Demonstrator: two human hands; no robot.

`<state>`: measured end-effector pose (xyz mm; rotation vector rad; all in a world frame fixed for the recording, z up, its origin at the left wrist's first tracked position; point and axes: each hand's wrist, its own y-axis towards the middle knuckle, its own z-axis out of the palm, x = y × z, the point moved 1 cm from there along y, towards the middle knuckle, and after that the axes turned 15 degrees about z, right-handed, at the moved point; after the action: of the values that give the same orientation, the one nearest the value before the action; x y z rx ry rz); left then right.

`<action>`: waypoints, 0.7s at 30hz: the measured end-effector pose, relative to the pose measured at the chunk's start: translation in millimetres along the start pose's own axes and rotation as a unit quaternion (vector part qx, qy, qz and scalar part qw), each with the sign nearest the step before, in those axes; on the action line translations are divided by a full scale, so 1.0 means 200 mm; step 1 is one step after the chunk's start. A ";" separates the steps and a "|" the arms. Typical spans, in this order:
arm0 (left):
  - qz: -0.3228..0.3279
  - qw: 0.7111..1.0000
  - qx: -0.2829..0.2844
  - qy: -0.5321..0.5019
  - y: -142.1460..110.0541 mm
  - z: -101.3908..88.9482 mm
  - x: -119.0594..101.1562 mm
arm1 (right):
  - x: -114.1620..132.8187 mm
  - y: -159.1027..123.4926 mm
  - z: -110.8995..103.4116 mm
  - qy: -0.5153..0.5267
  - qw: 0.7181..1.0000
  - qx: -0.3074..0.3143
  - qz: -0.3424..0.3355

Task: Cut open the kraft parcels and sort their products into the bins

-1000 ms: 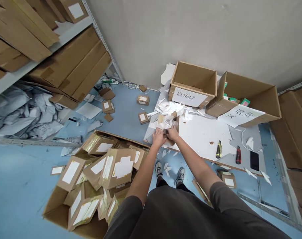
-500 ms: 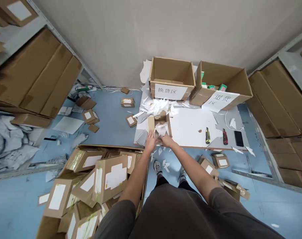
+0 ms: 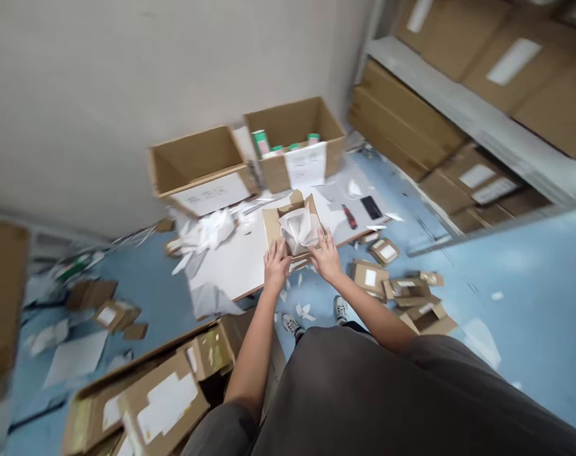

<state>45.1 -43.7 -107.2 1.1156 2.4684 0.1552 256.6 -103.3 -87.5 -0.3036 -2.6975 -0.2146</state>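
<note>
A small open cardboard box with its flaps up is in front of me, at the near edge of the table. Crumpled white paper fills its inside, and whatever lies beneath is hidden. My left hand grips the near left corner of the box. On the near right side, my right hand holds it with the fingers along the wall. Whether the box rests on the table or is slightly raised, I cannot tell.
Two large open cartons stand at the table's back: a left one and a right one holding green-topped packages. Torn paper, a red utility knife and a phone lie on the table. A big carton of boxes stands lower left.
My view has turned to the right. Both hands and the small box have shifted right along the table, closer to the red knife. My right hand has moved out to the box's side.
</note>
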 end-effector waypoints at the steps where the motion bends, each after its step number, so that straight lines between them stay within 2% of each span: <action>1: 0.029 1.000 0.006 -0.007 0.14 0.06 -0.11 | -0.16 -0.01 -0.08 0.000 1.000 -0.016 0.025; 5: 0.151 0.986 0.053 -0.052 0.65 0.40 -0.63 | -0.85 -0.17 -0.38 -0.021 0.987 -0.088 0.135; 8: 0.236 0.963 0.096 -0.086 0.92 0.67 -1.06 | -1.30 -0.38 -0.56 -0.044 0.969 -0.122 0.211; 10: 0.284 0.945 0.126 -0.098 1.05 0.84 -1.31 | -1.55 -0.53 -0.65 -0.060 0.956 -0.126 0.258; 13: 0.330 0.923 0.175 -0.099 1.20 1.03 -1.62 | -1.82 -0.70 -0.74 -0.080 0.939 -0.105 0.318; 15: 0.344 0.913 0.197 -0.093 1.26 1.10 -1.76 | -1.94 -0.78 -0.77 -0.087 0.930 -0.096 0.344; 17: 0.354 0.908 0.202 -0.092 1.30 1.13 -1.83 | -2.02 -0.81 -0.79 -0.085 0.925 -0.105 0.355; 19: 0.353 0.910 0.194 -0.096 1.29 1.10 -1.82 | -2.05 -0.80 -0.79 -0.072 0.928 -0.120 0.346; 21: 0.317 0.926 0.181 -0.096 1.24 1.05 -1.75 | -2.04 -0.72 -0.77 -0.054 0.939 -0.125 0.317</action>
<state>510.4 -150.2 -113.3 1.9588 1.9248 -0.2263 644.9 -344.8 -135.4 -1.2596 -2.5135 -0.3488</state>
